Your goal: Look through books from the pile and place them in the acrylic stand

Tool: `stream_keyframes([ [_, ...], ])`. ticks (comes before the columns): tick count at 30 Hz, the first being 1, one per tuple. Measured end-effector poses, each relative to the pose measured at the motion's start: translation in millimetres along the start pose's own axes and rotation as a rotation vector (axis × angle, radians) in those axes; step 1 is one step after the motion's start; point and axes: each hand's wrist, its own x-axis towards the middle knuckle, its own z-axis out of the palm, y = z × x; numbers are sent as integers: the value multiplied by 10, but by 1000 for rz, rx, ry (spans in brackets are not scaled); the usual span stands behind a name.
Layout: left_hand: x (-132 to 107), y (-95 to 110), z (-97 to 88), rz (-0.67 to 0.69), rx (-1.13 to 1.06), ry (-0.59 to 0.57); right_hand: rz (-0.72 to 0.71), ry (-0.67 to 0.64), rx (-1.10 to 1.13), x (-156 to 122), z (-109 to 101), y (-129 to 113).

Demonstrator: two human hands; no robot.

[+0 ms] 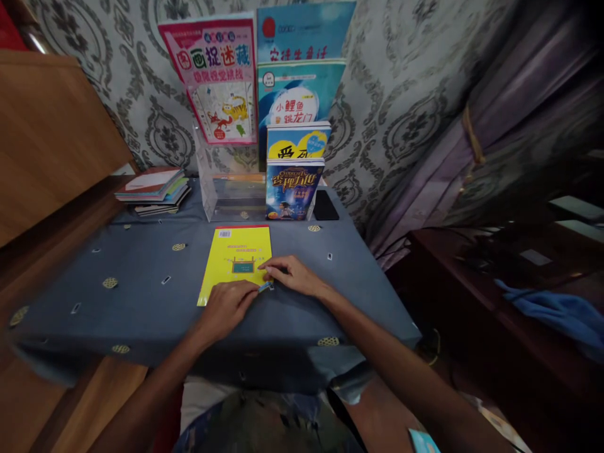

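Observation:
A thin yellow book [236,255] lies flat, back cover up, on the blue-grey tablecloth [141,283] in front of me. My left hand [227,306] rests palm down on the book's near edge, fingers curled over its lower right corner. My right hand [290,274] lies at the book's right edge, with the fingers pressed together on the cover. Between the two hands a small bluish thing [265,287] shows at the corner; I cannot make out what it is.
A clear acrylic rack [231,195] at the table's back holds upright children's books [293,189]. A pink book [217,82] and blue ones lean on the patterned wall. A stack of books [153,190] lies back left, a black phone [325,205] back right. Curtains hang right.

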Motion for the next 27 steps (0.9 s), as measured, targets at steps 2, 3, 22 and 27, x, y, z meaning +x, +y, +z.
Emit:
stream_keyframes([
  [2,-3,-2,10,-20,-6,5,-22,31,-11,-94,28,-43],
  [3,-5,-4,17,-26,-7,12,-34,50,-23,-137,37,-57],
  [22,8,15,-39,-46,32,-26,-108,84,-20,-276,59,-80],
  [27,-29,19,-9,-4,47,-9,-138,76,-27,-274,54,-70],
])
